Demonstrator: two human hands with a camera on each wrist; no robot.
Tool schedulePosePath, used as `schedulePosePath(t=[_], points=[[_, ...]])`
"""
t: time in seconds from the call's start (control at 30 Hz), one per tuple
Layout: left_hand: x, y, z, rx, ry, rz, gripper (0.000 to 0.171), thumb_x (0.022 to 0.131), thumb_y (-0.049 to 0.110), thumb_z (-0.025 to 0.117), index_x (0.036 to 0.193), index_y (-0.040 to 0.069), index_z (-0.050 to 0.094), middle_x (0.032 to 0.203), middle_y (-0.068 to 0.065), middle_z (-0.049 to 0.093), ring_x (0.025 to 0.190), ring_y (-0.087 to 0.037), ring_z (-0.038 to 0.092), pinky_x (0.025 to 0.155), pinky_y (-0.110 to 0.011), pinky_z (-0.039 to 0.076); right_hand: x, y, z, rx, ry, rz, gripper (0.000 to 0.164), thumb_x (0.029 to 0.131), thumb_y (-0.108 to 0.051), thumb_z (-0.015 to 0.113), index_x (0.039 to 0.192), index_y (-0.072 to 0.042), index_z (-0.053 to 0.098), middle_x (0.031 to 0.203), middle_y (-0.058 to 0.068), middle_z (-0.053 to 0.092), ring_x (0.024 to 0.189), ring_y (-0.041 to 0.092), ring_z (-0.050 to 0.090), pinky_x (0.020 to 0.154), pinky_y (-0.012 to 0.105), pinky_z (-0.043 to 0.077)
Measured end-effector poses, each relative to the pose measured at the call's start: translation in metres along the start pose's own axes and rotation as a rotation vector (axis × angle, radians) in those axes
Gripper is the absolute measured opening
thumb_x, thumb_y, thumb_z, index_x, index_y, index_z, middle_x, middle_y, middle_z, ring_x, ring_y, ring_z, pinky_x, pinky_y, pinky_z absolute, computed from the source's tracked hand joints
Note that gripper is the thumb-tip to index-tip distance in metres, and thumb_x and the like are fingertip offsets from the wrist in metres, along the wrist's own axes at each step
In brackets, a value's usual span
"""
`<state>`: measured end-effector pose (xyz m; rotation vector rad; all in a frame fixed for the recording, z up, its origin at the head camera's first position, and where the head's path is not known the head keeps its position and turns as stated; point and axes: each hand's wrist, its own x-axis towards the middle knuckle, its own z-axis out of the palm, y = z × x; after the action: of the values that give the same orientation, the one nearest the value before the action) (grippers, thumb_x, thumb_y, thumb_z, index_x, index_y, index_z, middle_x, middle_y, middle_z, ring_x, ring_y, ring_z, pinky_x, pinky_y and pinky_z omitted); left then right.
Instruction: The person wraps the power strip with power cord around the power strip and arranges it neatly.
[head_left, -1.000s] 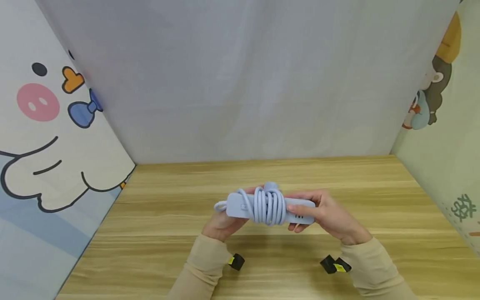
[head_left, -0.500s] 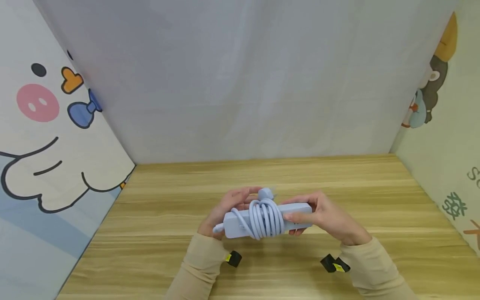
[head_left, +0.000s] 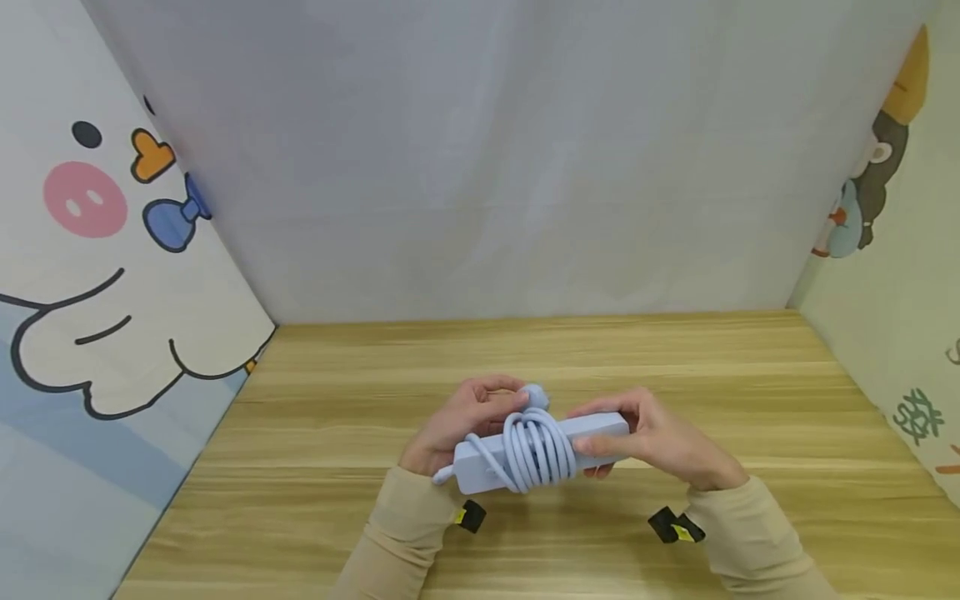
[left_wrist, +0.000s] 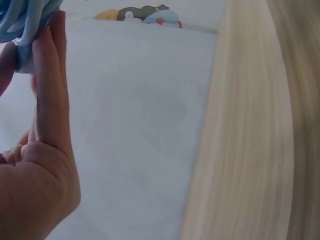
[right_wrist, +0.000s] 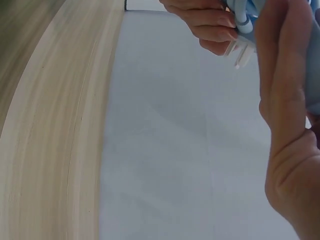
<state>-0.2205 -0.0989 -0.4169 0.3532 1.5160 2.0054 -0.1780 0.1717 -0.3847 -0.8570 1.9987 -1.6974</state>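
Observation:
A pale blue-white power strip (head_left: 474,472) is held up over the table, tilted with its right end higher. Several turns of its cord (head_left: 542,450) are wound round the middle. My right hand (head_left: 667,437) grips the strip's right end, thumb on the near face and fingers behind. At the top of the coil, my left hand (head_left: 457,421) pinches the plug (head_left: 536,397) between thumb and fingers. The right wrist view shows the plug's prongs (right_wrist: 242,54) sticking out beside the left fingertips. In the left wrist view, the strip is mostly out of frame.
Below the hands lies a wood-grain table (head_left: 337,367). A pale grey curtain (head_left: 480,167) stands behind it. Printed cartoon panels flank it, a white figure on the left panel (head_left: 225,292) and a greenish panel (head_left: 862,333) on the right.
The left hand has come from behind the strip up to the plug and now pinches it. The strip has moved lower and tilted, its left end dropping. The right hand keeps its grip.

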Motion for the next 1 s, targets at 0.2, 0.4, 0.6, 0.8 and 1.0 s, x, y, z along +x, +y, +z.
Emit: schedulePosePath(t=[0.2,0.4,0.6,0.8,1.0], points=[[0.008,-0.007,-0.002,0.029,0.072,0.047,0.017,0.097,0.021,0.07,0.109,0.01,0.07,0.095,0.002,0.077,0.084,-0.012,0.073,0.077,-0.025,0.058,-0.001,0.002,-0.008,0.004,0.013,0.018,0.028,0.097,-0.006,0.066,0.122,0.006,0.067,0.096,0.01,0.076,0.075,0.018,0.071,0.067,0.045,0.062],[0.012,-0.013,-0.004,0.102,0.122,0.076,0.022,0.095,0.018,0.072,0.112,0.004,0.072,0.096,0.002,0.077,0.089,-0.016,0.074,0.085,-0.03,0.059,-0.004,0.003,-0.015,0.024,-0.012,0.003,0.028,0.098,-0.003,0.064,0.124,0.007,0.066,0.098,0.012,0.076,0.076,0.02,0.071,0.067,0.047,0.062],[0.011,-0.012,0.003,0.085,0.179,0.126,0.027,0.094,0.018,0.074,0.113,-0.001,0.069,0.097,-0.002,0.077,0.089,-0.016,0.075,0.083,-0.03,0.061,-0.007,0.006,-0.022,0.024,0.025,0.027,0.029,0.098,-0.004,0.064,0.125,0.006,0.065,0.101,0.012,0.076,0.081,0.02,0.073,0.07,0.047,0.062],[0.012,-0.01,0.002,0.179,0.179,0.157,0.032,0.094,0.02,0.074,0.117,-0.002,0.069,0.102,-0.007,0.078,0.088,-0.02,0.076,0.091,-0.039,0.059,-0.007,0.008,-0.023,-0.005,0.021,-0.024,0.029,0.096,-0.001,0.065,0.122,0.01,0.064,0.101,0.01,0.076,0.083,0.021,0.074,0.072,0.047,0.062],[0.011,-0.008,-0.001,0.262,0.084,0.173,0.043,0.098,0.028,0.068,0.128,-0.003,0.065,0.115,-0.01,0.075,0.1,-0.016,0.073,0.096,-0.038,0.058,-0.003,0.018,-0.021,-0.047,-0.019,-0.026,0.025,0.096,-0.003,0.066,0.12,0.005,0.068,0.101,0.01,0.076,0.084,0.021,0.075,0.073,0.048,0.062]])
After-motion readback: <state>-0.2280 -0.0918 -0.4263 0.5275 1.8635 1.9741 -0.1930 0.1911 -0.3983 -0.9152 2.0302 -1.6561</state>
